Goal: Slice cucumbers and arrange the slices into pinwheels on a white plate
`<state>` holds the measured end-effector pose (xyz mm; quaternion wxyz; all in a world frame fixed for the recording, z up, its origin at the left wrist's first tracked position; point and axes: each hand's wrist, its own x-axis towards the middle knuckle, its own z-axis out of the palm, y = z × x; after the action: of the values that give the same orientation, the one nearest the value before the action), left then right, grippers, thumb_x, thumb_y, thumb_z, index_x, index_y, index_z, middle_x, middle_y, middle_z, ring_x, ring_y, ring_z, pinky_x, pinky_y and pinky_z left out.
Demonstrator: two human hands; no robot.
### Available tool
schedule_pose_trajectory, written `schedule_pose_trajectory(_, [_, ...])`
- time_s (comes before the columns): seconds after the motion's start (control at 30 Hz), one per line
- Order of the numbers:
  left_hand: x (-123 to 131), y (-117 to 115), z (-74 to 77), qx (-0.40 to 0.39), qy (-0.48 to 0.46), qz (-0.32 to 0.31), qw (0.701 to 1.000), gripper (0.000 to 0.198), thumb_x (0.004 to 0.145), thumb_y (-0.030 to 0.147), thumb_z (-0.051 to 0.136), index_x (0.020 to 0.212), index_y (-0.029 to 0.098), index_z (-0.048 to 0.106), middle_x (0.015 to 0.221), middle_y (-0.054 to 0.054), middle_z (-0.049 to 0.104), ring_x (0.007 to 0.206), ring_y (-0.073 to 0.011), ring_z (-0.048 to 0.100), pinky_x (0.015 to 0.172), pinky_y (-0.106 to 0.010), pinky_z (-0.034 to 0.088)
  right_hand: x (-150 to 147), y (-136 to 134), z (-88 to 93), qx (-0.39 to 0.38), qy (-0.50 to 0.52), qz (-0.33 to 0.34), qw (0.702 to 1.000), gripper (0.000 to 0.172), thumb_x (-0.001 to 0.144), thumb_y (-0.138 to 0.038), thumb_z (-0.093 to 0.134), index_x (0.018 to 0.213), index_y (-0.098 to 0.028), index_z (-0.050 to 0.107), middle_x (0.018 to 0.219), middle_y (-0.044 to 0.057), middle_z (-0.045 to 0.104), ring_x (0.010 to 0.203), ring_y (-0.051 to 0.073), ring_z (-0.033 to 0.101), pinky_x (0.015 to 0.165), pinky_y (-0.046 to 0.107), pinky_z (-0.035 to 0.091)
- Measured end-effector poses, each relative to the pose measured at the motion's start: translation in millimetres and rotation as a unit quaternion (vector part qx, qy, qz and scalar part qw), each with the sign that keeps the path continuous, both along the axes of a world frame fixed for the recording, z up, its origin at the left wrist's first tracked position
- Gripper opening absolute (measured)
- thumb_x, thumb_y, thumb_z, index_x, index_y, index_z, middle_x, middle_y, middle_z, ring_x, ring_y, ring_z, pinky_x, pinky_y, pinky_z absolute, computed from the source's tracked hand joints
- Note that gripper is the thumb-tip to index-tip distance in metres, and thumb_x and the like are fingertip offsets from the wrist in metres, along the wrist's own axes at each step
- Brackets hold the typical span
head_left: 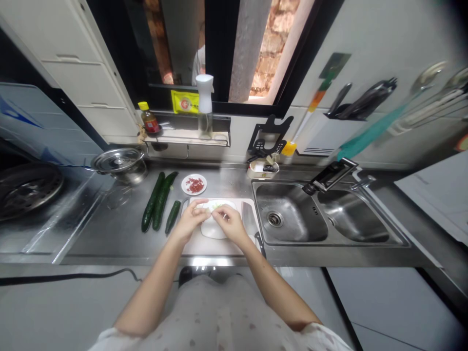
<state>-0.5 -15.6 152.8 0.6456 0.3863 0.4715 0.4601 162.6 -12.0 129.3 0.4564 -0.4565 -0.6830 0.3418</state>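
My left hand [192, 219] and my right hand [228, 222] meet over a white dish [214, 232], fingertips pinched close together. Between them is something small and pale that I cannot make out. A few light green bits show in the dish behind the fingers. The dish rests on a pale cutting board [197, 247]. Along the board's right side lies a knife [250, 219], its black handle toward me. Left of the board are two long cucumbers [160, 202] and a shorter cucumber piece [173, 217]. Behind the board sits a small white plate [194, 184] with chopped red bits.
A double steel sink [292, 234] with a black faucet [329, 176] is at the right. A lidded steel pot [122, 163] and a clear glass bowl [119, 196] stand at the left. Behind, a wall shelf [183, 136] carries a sauce bottle [149, 118] and a spray bottle [205, 107].
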Motion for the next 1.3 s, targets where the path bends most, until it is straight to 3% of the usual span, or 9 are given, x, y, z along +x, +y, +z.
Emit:
schedule_pose_trajectory(0.27, [3.0, -1.7, -1.3, 0.069, 0.038, 0.025, 0.997, 0.057, 0.064, 0.028, 0.077, 0.116, 0.017, 0.057, 0.071, 0.003, 0.062, 0.065, -0.0094, 0.056, 0.066, -0.022, 0.042, -1.5, 0.2, -0.3, -0.026, 0.015, -0.005, 1.000, 0.014, 0.082, -0.030, 0.057, 0.074, -0.020, 0.063, 0.076, 0.002, 0.065, 0.073, 0.015, 0.058, 0.066, 0.025, 0.043])
schedule_pose_trajectory(0.6, [5.7, -4.4, -0.2, 0.155, 0.100, 0.041, 0.982, 0.050, 0.069, 0.025, 0.072, 0.115, 0.017, 0.055, 0.074, 0.002, 0.060, 0.065, -0.0085, 0.055, 0.062, -0.020, 0.042, -4.3, -0.7, 5.0, -0.055, 0.052, -0.010, 0.997, 0.015, 0.080, -0.030, 0.058, 0.070, -0.019, 0.063, 0.073, 0.002, 0.065, 0.071, 0.015, 0.060, 0.064, 0.025, 0.044])
schedule_pose_trajectory(1.3, [13.5, -2.7, -3.1, 0.132, 0.094, 0.064, 0.985, 0.047, 0.066, 0.030, 0.073, 0.109, 0.016, 0.059, 0.072, 0.001, 0.060, 0.067, -0.0111, 0.057, 0.065, -0.022, 0.043, -4.7, 1.1, -1.1, -0.079, 0.063, -0.022, 0.995, 0.015, 0.079, -0.030, 0.058, 0.071, -0.019, 0.063, 0.073, 0.002, 0.067, 0.071, 0.016, 0.061, 0.068, 0.027, 0.048])
